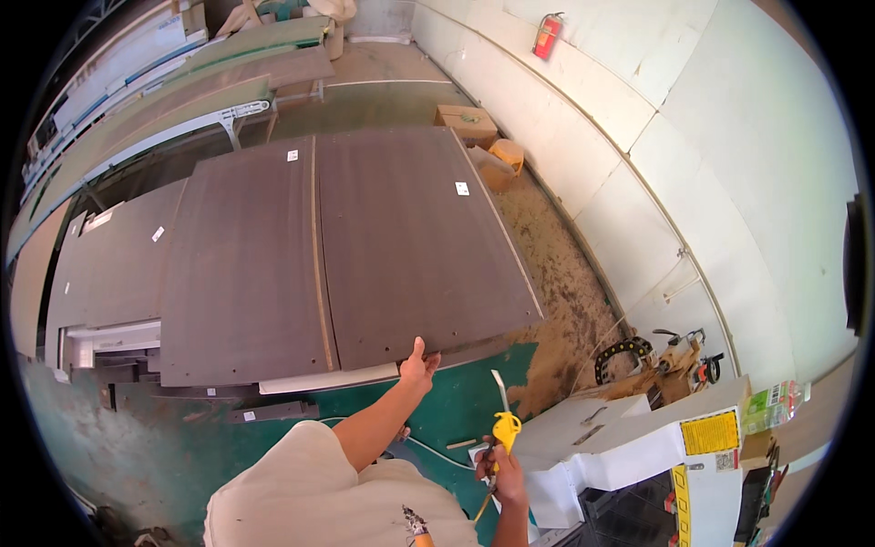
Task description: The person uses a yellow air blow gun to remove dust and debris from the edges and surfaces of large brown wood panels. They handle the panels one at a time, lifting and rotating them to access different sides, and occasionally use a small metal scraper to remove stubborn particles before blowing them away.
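My left hand (419,369) grips the near edge of a dark brown panel (415,246), thumb up and fingers partly hidden at the edge. The panel lies flat on top of a stack, with small holes along its near edge and a white label. Down to the right, my right hand (503,476) is closed around a yellow air blow gun (505,428), its bent metal nozzle pointing up and away. A second dark brown panel (241,264) lies directly left of the first. At the lower edge, against my shirt, shows an orange-handled tool (417,527), partly cut off.
More brown panels (128,255) lie at left, beside a conveyor (182,137). A white machine (629,447) stands at lower right. Along the right wall are cardboard boxes (467,121) and a red fire extinguisher (547,36). A loose dark strip (273,412) lies low near the stack.
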{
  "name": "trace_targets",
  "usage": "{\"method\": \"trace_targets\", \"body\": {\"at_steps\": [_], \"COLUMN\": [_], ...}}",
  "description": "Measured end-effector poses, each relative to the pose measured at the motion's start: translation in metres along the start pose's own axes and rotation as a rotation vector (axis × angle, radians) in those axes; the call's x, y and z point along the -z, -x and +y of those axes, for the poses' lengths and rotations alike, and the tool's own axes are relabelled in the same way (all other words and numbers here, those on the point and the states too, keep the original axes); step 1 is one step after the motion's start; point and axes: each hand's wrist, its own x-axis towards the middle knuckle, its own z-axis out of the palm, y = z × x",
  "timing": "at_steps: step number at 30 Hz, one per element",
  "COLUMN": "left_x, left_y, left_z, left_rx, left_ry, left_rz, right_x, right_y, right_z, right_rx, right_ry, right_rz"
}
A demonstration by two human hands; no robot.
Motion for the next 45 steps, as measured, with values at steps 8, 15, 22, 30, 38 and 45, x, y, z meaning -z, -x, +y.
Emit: {"method": "trace_targets", "body": {"at_steps": [8, 15, 22, 30, 38, 45], "left_x": [0.049, 0.158, 0.147, 0.196, 0.182, 0.158], "left_y": [0.048, 0.154, 0.266, 0.152, 0.115, 0.093], "left_z": [-0.069, -0.117, -0.029, 0.146, 0.178, 0.186], "left_rx": [0.149, 0.418, 0.282, -0.095, 0.317, 0.305], "left_ry": [-0.069, -0.360, -1.393, -1.062, -1.008, -0.741], "left_rz": [-0.130, -0.117, -0.624, -0.039, -0.333, -0.426], "right_x": [0.056, 0.047, 0.038, 0.051, 0.020, 0.019], "right_y": [-0.026, -0.046, -0.055, -0.017, 0.108, 0.164], "right_z": [0.073, 0.113, 0.133, 0.127, 0.136, 0.153], "right_rx": [0.172, 0.023, -0.003, 0.029, -0.110, -0.004], "right_ry": [0.454, -0.181, -0.115, 0.003, -0.119, -0.285], "right_rz": [0.267, 0.246, 0.577, 0.699, 0.850, 1.108]}}
